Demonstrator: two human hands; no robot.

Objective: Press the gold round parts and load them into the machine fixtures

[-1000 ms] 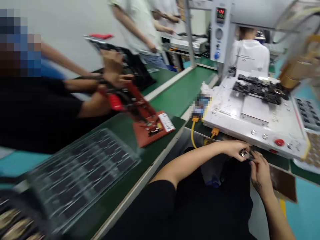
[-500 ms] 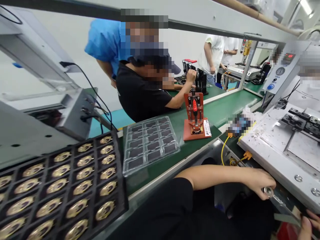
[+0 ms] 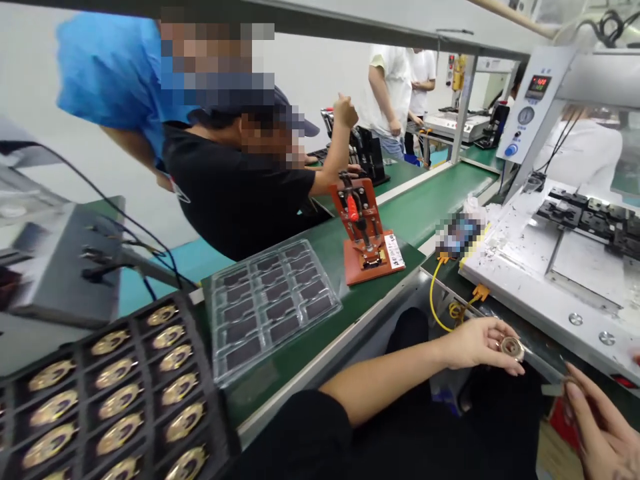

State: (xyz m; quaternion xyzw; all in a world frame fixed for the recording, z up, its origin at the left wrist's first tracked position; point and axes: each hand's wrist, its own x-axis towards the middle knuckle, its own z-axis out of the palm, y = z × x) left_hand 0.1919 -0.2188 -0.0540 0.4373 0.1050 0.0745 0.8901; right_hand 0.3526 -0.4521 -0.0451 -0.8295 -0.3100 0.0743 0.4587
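My left hand (image 3: 477, 343) holds a small round roll (image 3: 513, 348), which looks like tape, between thumb and fingers. At the lower right, my right hand (image 3: 597, 417) pinches a thin pale strip (image 3: 551, 389) that sticks out to the left of its fingertips. The two hands are apart, both in front of the white machine (image 3: 530, 293). A red clamp fixture (image 3: 373, 257) stands on the green bench, with a small metallic part at its base. Beside it lies a clear plastic tray (image 3: 273, 303) with dark compartments.
A black tray (image 3: 145, 360) with several gold oval parts is at the lower left. Two people lean over the bench behind, near black clamps (image 3: 367, 153). A yellow hose (image 3: 435, 307) loops by the machine's corner. Overhead runs a metal beam (image 3: 320, 43).
The view has shifted, so the bench items sit farther left. My left hand has turned and opened out around the roll. My right hand has come farther into view.
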